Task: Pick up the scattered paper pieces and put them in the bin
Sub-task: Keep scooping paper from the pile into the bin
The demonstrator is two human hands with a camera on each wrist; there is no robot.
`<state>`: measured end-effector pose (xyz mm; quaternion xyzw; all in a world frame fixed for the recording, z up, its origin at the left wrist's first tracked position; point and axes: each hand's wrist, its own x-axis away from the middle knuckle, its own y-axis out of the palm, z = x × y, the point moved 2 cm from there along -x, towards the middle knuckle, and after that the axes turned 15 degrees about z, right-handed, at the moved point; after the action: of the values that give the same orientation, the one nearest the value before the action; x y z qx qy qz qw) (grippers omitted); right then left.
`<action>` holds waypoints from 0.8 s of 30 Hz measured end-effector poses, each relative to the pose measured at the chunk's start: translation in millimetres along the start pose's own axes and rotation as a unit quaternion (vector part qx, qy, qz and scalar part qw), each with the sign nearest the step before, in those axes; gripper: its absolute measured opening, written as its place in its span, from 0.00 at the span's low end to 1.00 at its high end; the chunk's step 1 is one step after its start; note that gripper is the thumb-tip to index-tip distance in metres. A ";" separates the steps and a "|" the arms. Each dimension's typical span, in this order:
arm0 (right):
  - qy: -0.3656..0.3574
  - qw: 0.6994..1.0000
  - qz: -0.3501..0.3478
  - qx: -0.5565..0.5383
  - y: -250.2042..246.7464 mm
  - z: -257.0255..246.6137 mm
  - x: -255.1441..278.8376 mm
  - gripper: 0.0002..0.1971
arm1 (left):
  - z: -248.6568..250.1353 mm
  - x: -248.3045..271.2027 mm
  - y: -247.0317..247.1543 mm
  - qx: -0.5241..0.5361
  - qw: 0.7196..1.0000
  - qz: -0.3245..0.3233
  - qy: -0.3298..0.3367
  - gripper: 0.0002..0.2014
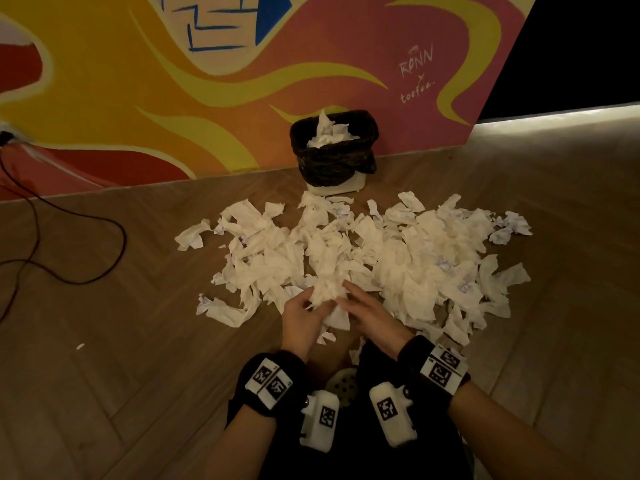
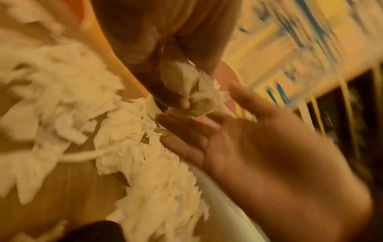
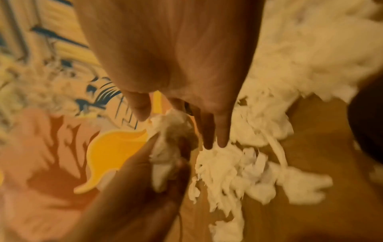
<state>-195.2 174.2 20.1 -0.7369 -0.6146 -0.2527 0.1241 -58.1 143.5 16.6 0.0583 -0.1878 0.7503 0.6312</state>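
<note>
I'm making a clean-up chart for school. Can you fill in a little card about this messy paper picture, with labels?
Mess: big pile of paper pieces on the wooden floor
Bin: black-lined bin by the painted wall, already holding some paper
Left hand: grips a paper wad
Right hand: fingers straight, touching the same wad
Also there: dark cable on floor

Head view: high, angled forward and down, bin (image 1: pixel 334 150) far against mural wall (image 1: pixel 173 81). Wrist views: very near, blurred, facing along each palm. Shared by all three: paper wad (image 1: pixel 325 294) between both hands.
</note>
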 end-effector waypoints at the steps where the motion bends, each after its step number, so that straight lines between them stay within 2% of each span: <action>1: -0.058 0.996 -0.006 0.066 -3.1 0.5 0.8 0.30 | -2.4 -2.7 -2.3 0.032 0.998 -0.007 -0.050 0.14; 3: -0.154 0.973 -0.025 0.168 -4.5 1.9 0.7 0.36 | -0.7 -1.1 -3.6 0.078 0.989 -0.044 -0.116 0.14; 6: -0.236 0.948 0.032 0.211 -5.1 0.5 -4.4 0.29 | 2.2 2.0 -1.7 0.101 0.983 -0.065 -0.138 0.20; 9: -0.254 0.944 0.091 0.190 -5.6 -5.5 -6.9 0.20 | 7.4 3.3 -2.2 0.074 0.984 -0.073 -0.145 0.19; 12: -0.241 0.946 0.119 0.183 -6.9 -7.3 -11.9 0.14 | 11.7 5.5 -6.6 0.076 0.979 -0.098 -0.164 0.26; 14: -0.201 0.960 0.132 0.144 -8.1 -5.3 -18.1 0.06 | 16.3 7.3 -8.0 0.071 0.985 -0.115 -0.104 0.24; 16: -0.157 0.973 0.142 0.091 -8.7 -4.6 -21.9 0.09 | 18.6 8.4 -6.6 0.024 0.991 -0.134 0.012 0.28; 18: -0.111 0.984 0.126 0.052 -8.7 -4.7 -25.4 0.10 | 17.9 5.8 -5.2 -0.050 0.982 -0.124 0.136 0.28; 20: -0.080 0.992 0.095 0.037 -6.5 -8.9 -24.1 0.09 | 19.1 4.5 -4.2 -0.108 0.963 -0.094 0.226 0.26; 22: -0.072 0.994 0.065 0.058 -5.6 -11.6 -25.1 0.10 | 19.7 0.2 -2.8 -0.136 0.951 -0.076 0.269 0.23; 24: -0.071 0.993 0.038 0.082 -5.6 -13.2 -26.1 0.12 | 16.3 -9.8 -2.7 -0.150 0.949 -0.065 0.270 0.20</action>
<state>-206.6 146.9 16.7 -0.7629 -0.6123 -0.1439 0.1493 -56.0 129.0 29.0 -0.2300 -0.1162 0.6585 0.7071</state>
